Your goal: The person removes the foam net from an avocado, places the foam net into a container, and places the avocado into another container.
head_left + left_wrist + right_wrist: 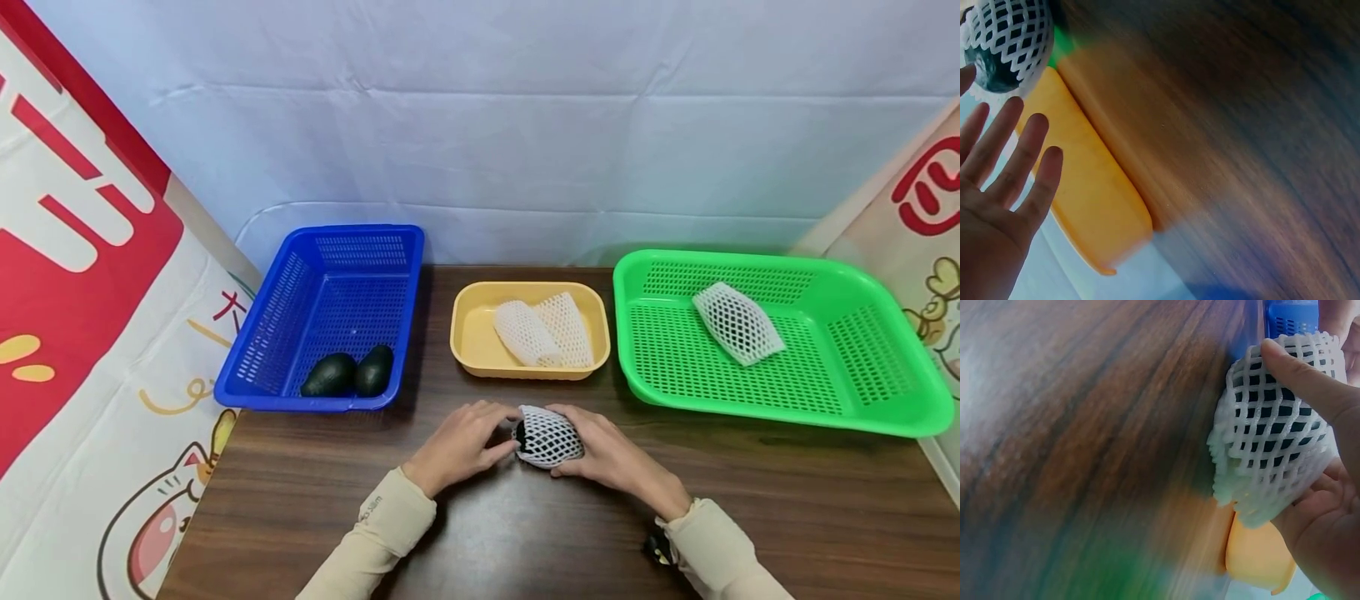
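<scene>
A dark avocado [992, 72] sits inside a white foam net sleeve [550, 437] over the table. Its bare end shows at the sleeve's left opening. My right hand [606, 450] grips the sleeved avocado from the right, with the thumb [1300, 375] across the net. At the open end is my left hand [467, 442], its thumb and fingertips close to the net's edge. The left wrist view shows those fingers [1025, 150] fairly straight and spread; whether they touch the avocado is hard to tell.
A blue basket [318, 403] at the left holds two bare avocados [330, 375]. Behind the hands, a yellow tray [468, 333] contains foam net sleeves [566, 329]. The green basket [918, 400] at the right has one netted item [738, 323] in it. All stand on a brown wooden table [525, 533].
</scene>
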Demonstrator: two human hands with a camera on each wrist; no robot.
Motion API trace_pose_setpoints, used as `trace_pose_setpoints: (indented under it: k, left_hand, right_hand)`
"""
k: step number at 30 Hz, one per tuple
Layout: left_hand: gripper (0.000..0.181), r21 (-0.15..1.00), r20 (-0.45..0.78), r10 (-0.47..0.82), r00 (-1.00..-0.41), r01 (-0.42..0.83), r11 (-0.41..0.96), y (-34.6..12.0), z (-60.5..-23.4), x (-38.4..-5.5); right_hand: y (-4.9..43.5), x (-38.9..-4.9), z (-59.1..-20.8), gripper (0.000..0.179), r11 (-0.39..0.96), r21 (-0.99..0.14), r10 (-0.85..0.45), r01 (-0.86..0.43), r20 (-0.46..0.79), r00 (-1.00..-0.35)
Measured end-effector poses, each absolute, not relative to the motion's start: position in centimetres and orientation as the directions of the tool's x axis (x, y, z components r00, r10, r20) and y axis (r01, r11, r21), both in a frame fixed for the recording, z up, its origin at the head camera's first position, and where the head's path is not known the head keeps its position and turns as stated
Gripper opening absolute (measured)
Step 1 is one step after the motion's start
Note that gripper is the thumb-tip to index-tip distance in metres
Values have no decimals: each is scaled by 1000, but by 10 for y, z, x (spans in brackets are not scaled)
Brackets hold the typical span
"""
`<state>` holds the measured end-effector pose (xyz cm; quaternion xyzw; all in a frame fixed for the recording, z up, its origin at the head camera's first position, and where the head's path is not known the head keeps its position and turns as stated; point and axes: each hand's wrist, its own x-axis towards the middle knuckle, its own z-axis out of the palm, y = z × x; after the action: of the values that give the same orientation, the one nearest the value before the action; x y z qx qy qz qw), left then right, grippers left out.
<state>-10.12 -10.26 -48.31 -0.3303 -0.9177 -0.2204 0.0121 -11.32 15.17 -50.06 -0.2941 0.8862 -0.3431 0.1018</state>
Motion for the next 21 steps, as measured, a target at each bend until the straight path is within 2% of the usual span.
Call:
trace_pose_setpoints:
  k: [5,10,21]
  left_hand:
    - [38,408,124,583,-803,576,708,-103,-486,-103]
    - [53,415,52,574,-818,540,732,-103,-485,-105]
    - [70,380,-12,595,-804,547,746,-102,-479,-104]
  right_hand:
    - [153,-113,-501,81,581,-667,-603,-465,30,-797]
    - [153,-113,-500,80,573,-658,-614,-489,51,-788]
    - [150,-112,-501,76,540,-621,-645,-568,128,-754]
